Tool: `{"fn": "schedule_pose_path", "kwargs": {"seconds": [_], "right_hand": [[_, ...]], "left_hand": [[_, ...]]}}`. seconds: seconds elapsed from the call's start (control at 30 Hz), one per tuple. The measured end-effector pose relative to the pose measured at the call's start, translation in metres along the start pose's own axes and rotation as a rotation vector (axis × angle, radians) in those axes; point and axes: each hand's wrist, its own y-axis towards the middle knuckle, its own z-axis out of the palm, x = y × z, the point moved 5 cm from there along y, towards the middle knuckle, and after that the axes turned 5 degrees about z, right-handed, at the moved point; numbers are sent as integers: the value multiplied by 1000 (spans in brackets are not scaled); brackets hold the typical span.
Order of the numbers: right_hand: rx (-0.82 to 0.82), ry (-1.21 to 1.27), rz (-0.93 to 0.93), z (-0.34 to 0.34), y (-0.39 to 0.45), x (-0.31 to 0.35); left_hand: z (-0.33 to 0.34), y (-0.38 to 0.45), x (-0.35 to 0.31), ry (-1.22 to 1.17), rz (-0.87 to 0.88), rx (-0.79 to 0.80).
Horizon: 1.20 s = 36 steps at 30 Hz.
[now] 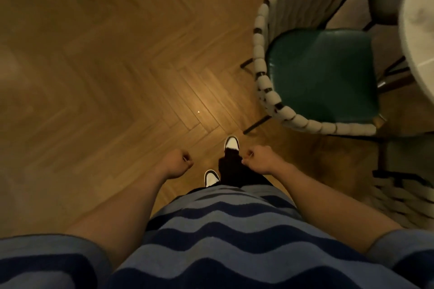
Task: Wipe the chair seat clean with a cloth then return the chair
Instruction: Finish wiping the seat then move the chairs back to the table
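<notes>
Striped blue shirt [211,241] fills the near edge, bare forearms reaching past it. Both the left hand [179,161] and right hand [259,158] are curled into fists holding nothing, well short of the chair [265,82]. Its green seat [324,75] faces a white table [418,30] just beyond, on the herringbone floor [105,65].

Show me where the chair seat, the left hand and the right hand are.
chair seat [321,75]: head view, middle of the green cushion.
left hand [179,162]: head view, back of the curled fist.
right hand [260,157]: head view, back of the curled fist.
</notes>
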Motion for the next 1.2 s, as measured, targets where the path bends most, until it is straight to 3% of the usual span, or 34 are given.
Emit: {"fn": "schedule_pose_path", "kwargs": {"seconds": [0.3, 0.6, 0.97, 1.2], "right_hand": [[29, -96, -60, -104, 106, 97], [-3, -150, -80, -236, 180, 162], [-36, 62, 35, -383, 288, 241], [-73, 262, 133, -460, 323, 274]], "left_hand": [[-130, 80, 8, -55, -111, -37], [-280, 170, -41, -10, -106, -84], [-470, 330, -112, 130, 16, 10], [-571, 426, -182, 368, 121, 117]]}}
